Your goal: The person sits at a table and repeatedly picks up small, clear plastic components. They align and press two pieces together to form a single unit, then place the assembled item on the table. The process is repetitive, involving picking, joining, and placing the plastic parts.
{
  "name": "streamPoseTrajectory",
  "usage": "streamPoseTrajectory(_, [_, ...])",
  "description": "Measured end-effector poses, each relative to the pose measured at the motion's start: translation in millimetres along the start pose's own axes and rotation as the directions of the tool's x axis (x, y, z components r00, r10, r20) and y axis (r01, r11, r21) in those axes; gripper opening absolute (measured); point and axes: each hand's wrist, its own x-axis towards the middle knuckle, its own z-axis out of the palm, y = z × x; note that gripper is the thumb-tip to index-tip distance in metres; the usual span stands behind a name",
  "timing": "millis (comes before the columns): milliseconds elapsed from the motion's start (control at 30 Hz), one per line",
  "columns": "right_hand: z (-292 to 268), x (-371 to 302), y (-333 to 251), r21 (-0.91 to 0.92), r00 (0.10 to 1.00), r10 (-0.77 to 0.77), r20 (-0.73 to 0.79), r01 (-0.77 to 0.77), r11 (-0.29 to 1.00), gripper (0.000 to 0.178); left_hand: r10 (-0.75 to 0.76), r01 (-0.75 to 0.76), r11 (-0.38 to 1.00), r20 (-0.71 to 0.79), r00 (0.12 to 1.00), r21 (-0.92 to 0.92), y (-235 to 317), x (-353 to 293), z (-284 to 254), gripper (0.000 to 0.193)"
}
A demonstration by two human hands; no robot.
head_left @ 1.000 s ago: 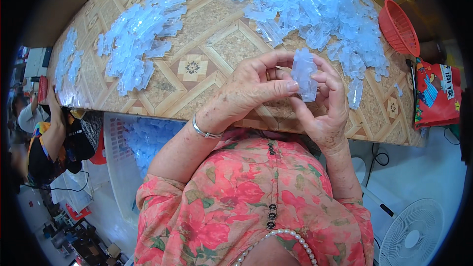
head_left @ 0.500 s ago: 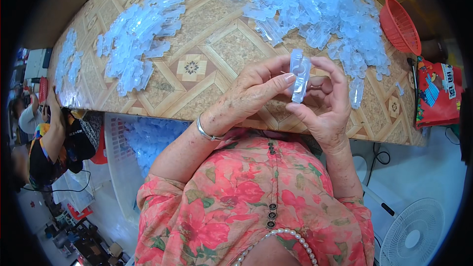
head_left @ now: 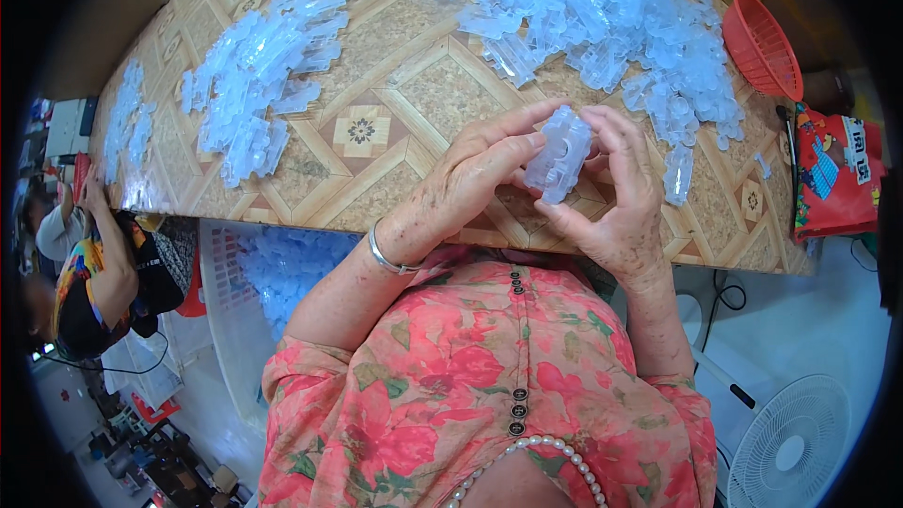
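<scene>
Above the near edge of the table, a clear, bluish moulded plastic piece [head_left: 561, 156] is held between my two hands. My left hand [head_left: 483, 169] has its thumb against the piece's left side, with the fingers partly behind it. On the other side, my right hand [head_left: 623, 183] grips it with the fingertips at the top and the thumb at the lower end. The piece's broad, ribbed side shows, with a rounded shape in its middle. A large heap of similar clear plastic pieces [head_left: 602, 14] lies beyond my hands.
A smaller heap of clear pieces [head_left: 254, 75] lies on the patterned table [head_left: 433, 94] to the left. At the right stand a red plastic basket [head_left: 764, 47] and a red bag [head_left: 835, 174]. Below are a white crate [head_left: 230, 292] and a fan [head_left: 790, 452]. Another person's arm [head_left: 115, 245] shows far left.
The plastic piece has turned from its narrow side to its broad side between my hands. My fingers have shifted slightly around it. The other person's arm has moved a little at far left.
</scene>
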Motion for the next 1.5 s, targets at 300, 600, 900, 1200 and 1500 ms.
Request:
streamPoseTrajectory(300, [2,1,0,-0.053,0.999,-0.031,-0.013,0.031,0.998,0.087,-0.013,0.012,0.999,0.017,1.0,0.05,7,-2,1,0.054])
streamPoseTrajectory(600, [2,3,-1,-0.051,0.999,-0.036,-0.012,0.036,0.998,0.086,0.037,-0.037,0.999,0.024,0.999,-0.002,-1,-2,3,0.053])
streamPoseTrajectory(900, [9,0,6,-0.077,0.994,-0.071,-0.079,0.065,0.995,0.086,0.164,-0.157,0.982,0.053,0.985,-0.108,-14,0,8,0.054])
streamPoseTrajectory(1200, [14,-3,10,-0.071,0.993,-0.069,-0.094,0.063,0.996,0.084,0.15,-0.137,0.961,0.037,0.988,-0.241,-27,3,8,0.054])
streamPoseTrajectory(1500, [12,-2,12,-0.143,0.985,-0.148,-0.091,0.134,0.981,0.084,0.135,-0.126,0.98,0.052,0.99,-0.151,-17,-1,5,0.052])
